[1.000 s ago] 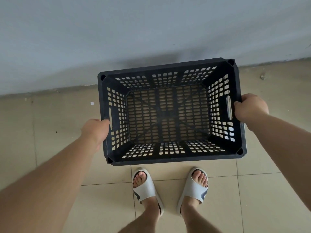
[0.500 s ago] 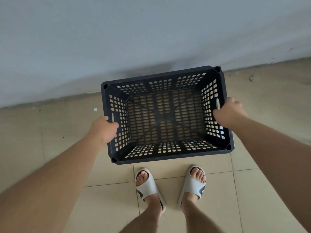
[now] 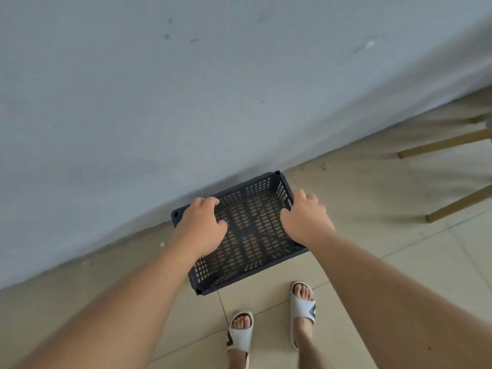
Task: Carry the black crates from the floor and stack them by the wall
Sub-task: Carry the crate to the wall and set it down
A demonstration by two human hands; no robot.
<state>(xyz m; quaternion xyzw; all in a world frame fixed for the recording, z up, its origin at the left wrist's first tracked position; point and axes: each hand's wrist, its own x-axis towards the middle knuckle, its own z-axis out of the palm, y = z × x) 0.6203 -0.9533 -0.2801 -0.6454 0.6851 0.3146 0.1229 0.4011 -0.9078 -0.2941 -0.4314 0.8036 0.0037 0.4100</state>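
One black perforated crate (image 3: pixel 253 233) sits empty on the tiled floor, its far long side against the pale blue wall (image 3: pixel 186 102). Both my hands hover above it, nearer to the camera than the crate. My left hand (image 3: pixel 202 225) is over the crate's left end with its fingers loosely curled and apart, holding nothing. My right hand (image 3: pixel 306 219) is over the right end, fingers spread, also empty. Parts of both short sides of the crate are hidden behind my hands. No other crate is in view.
My feet in white slides (image 3: pixel 241 332) (image 3: pixel 302 302) stand just in front of the crate. Wooden furniture legs (image 3: pixel 447 141) (image 3: pixel 458 205) slant in from the right edge. Beige floor tiles (image 3: pixel 399 262) run along the wall.
The crate went down from waist height to the floor by the wall. Both hands let go of its side handles and rose above it. The view swung up and left.
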